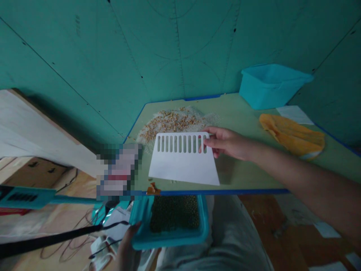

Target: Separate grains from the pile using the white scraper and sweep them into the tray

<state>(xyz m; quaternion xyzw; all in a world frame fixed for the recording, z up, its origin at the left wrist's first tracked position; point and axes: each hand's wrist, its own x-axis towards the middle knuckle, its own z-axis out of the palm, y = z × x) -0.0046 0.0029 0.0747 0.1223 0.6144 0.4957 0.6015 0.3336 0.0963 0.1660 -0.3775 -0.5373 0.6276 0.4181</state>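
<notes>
My right hand (225, 143) is closed on the upper right corner of a white plastic scraper (183, 162) with a row of slots along its top edge. The scraper is held above the green table (248, 169), just in front of a pile of mixed grains (172, 122). My left hand (128, 246) grips the left side of a teal tray (169, 222) holding dark green beans, below the table's blue front edge. Only part of that hand shows.
A teal tub (270, 84) stands at the table's back right corner. An orange cloth (293, 135) and a white sheet (295, 114) lie on the right. Cables and a teal object (25, 196) are at the lower left. A teal wall rises behind.
</notes>
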